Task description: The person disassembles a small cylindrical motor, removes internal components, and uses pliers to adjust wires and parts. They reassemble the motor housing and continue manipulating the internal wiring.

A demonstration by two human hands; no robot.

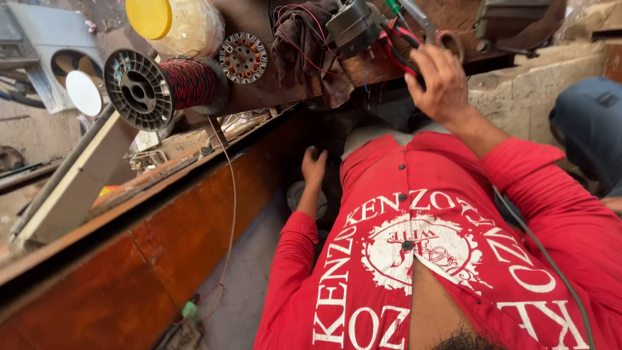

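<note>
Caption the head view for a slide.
Right hand grips red wires at the bench; left hand reaches below, near a wire spool.

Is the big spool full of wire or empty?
Partly full. The spool lies on its side on the bench, with red wire wound round its core only, well below the flange rim.

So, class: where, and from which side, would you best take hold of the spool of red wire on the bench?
Grip the spool of red wire by the rim of its grey flange, coming from the bench's front edge. It lies on its side with that flange facing outward; the wound middle is best left untouched, as a grip there could disturb the wire.
</note>
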